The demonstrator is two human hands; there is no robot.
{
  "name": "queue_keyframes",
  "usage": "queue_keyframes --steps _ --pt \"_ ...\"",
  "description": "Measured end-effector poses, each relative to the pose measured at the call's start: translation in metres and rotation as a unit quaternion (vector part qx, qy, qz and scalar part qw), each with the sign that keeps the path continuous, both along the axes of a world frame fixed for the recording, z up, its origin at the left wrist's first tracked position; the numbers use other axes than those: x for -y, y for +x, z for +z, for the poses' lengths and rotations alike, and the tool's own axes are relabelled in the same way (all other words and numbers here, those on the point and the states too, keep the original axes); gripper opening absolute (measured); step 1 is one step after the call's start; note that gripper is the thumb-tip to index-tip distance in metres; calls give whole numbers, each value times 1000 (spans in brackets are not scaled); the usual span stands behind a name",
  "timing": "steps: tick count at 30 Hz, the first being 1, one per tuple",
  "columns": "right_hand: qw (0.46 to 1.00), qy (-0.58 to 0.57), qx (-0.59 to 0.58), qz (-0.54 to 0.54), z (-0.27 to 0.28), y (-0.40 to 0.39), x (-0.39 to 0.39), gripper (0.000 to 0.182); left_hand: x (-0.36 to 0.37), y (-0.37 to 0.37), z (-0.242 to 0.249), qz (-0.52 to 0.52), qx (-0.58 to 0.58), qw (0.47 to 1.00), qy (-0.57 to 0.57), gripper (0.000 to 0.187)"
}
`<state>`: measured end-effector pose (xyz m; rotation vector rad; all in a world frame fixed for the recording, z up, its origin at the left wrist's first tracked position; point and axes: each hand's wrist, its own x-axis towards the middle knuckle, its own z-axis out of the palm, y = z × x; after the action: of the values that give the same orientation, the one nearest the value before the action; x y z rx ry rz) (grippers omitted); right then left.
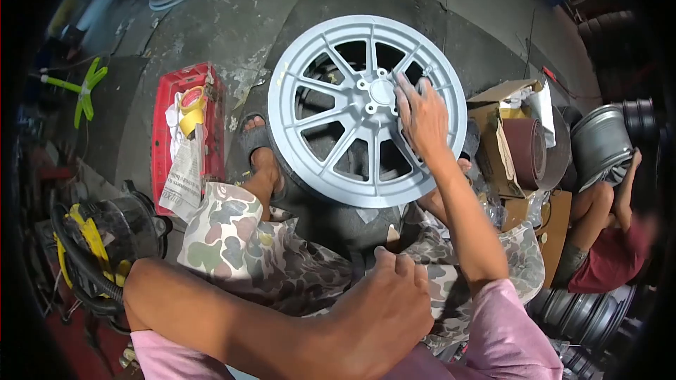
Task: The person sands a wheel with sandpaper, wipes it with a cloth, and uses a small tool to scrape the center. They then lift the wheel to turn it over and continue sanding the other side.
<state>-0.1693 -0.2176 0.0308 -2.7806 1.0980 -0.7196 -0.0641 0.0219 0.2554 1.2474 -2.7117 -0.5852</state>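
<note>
Your left hand [384, 309] rested fisted, fingers curled together, on your lap at six o'clock. Your right hand [420, 114] pressed something small against the grey wheel [366, 109] ahead at twelve o'clock — sanding a spoke, apparently, fingers together. Next you'd need steady, even strokes — then the neighbouring spoke.

Bare floor [232, 21] lies open in the upper left of the frame. The wheel rim [366, 109] fills the centre, hemmed left by a red crate [165, 134] and right by a cardboard box [503, 137] with sandpaper rolls [528, 144].
</note>
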Motion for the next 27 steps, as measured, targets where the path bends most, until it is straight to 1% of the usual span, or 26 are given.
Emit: queue_keyframes --steps 3,5,6,8,9,11,12,14,17,18,19,20,22,23,24,25,26,27 --pt "1000 14 4 2 -12 3 5 38 2 -4 3 1 24 1000 17 16" --pt "997 -59 53 8 -26 -10 -12 39 1 -6 -4 46 43 997 48 17" --pt "998 62 18 -18 -14 -14 -23 40 2 -6 -3 53 42 997 47 17" --pt "1000 -14 11 -11 -9 -11 -16 39 3 -6 -1 59 51 996 48 17" --pt "1000 -23 15 -11 -9 -7 -7 39 3 -7 -2 53 52 996 51 17" --pt "1000 -24 17 -11 -11 4 16 39 4 -9 -3 48 5 999 27 17" --pt "999 -27 19 -11 -13 0 14 39 3 -9 -4 48 7 999 24 17" --pt "997 73 31 1 -10 -8 3 39 1 -10 -10 61 22 997 27 16" --pt "997 79 16 -2 -8 -16 -9 37 -4 -10 -16 94 29 995 5 15" --pt "996 86 13 -14 -9 -22 -14 37 -4 -11 -17 90 30 995 9 15" --pt "997 56 49 20 -10 -19 0 38 -2 -12 -17 73 29 997 15 14" --pt "997 21 78 11 -7 -12 11 32 -1 -13 -16 59 29 998 19 14" --pt "984 128 109 -50 -22 -10 47 29 0 -13 -17 60 23 998 12 14" --pt "985 125 109 -46 -16 -12 49 29 0 -11 -18 67 13 998 7 14" --pt "896 346 270 -62 -12 -15 49 29 0 -9 -18 72 11 997 4 14" --pt "734 540 406 -74 -10 -19 48 30 1 -8 -20 73 22 997 -12 14" --pt "736 541 401 -73 -11 -23 45 30 2 -8 -22 73 31 997 -26 14" --pt "675 595 429 -84 -14 -27 39 32 2 -9 -22 71 31 997 -24 14"
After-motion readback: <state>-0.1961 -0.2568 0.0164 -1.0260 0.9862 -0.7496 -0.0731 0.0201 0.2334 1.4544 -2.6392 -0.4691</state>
